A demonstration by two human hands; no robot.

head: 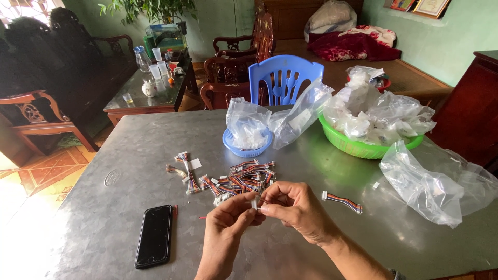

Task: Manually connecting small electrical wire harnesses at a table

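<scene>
My left hand (228, 220) and my right hand (295, 207) meet above the near part of the grey metal table (129, 171). Together their fingertips pinch a small white connector (256, 202) on a short multicoloured wire. Just beyond the hands lies a pile of several similar ribbon wire pieces (244, 179) with white connectors. Two more wire bundles (189, 173) lie to the left of the pile. A single wire piece (342, 202) rests to the right of my right hand.
A black phone (154, 236) lies face down at the near left. A small blue basket (248, 145) with a plastic bag, a green basin (363, 145) full of clear bags, and a loose clear bag (430, 186) sit farther back and right. A blue plastic chair (284, 78) stands behind the table.
</scene>
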